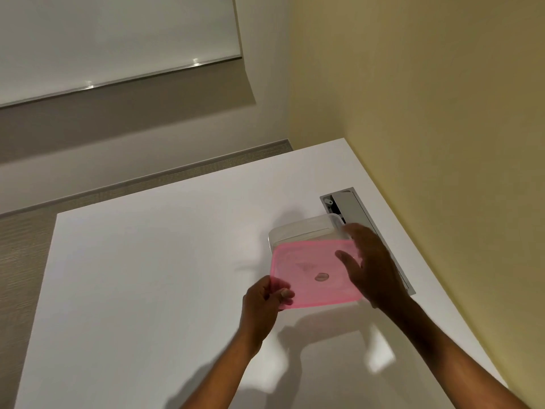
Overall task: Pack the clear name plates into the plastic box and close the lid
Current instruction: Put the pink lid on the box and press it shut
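Pink translucent plastic is filling the middle of the head view, where a person is holding the lid (315,273) over a clear plastic box (300,228) on a white table (147,276). The lid is sitting askew, covering the near part of the box while the far rim is showing uncovered beyond it. The left hand (262,302) is pinching the lid's near left corner between thumb and fingers. The right hand (371,270) is lying over the lid's right side with fingers spread and blurred, so whether it is pressing down cannot be told. Name plates cannot be made out through the plastic. A grey cable hatch (354,208) is lying in the tabletop just beyond the box, near a yellow wall (442,98).
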